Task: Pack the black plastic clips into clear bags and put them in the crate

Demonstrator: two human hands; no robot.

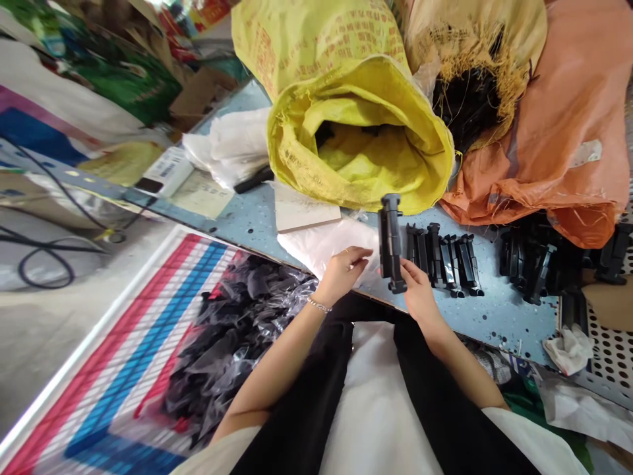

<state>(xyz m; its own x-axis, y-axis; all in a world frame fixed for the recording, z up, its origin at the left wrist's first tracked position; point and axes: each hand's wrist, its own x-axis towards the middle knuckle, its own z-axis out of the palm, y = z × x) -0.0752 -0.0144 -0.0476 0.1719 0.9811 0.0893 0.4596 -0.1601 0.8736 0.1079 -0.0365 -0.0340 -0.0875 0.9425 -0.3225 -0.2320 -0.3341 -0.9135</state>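
Observation:
My right hand (pixel 418 290) grips a long black plastic part (pixel 390 243) by its lower end and holds it upright over the near edge of the blue table (pixel 504 310). My left hand (pixel 342 272), a thin bracelet on its wrist, pinches the edge of a clear plastic bag (pixel 321 244) that lies on a small stack of such bags, just left of the part. A row of several like black parts (pixel 442 260) lies on the table right of my right hand.
An open yellow woven sack (pixel 361 138) lies behind the hands, an orange sack (pixel 573 132) to its right. More black parts (pixel 534 264) are piled at the right. A striped sack (pixel 163 356) on the floor holds bagged black parts (pixel 237 336). White cloth covers my lap.

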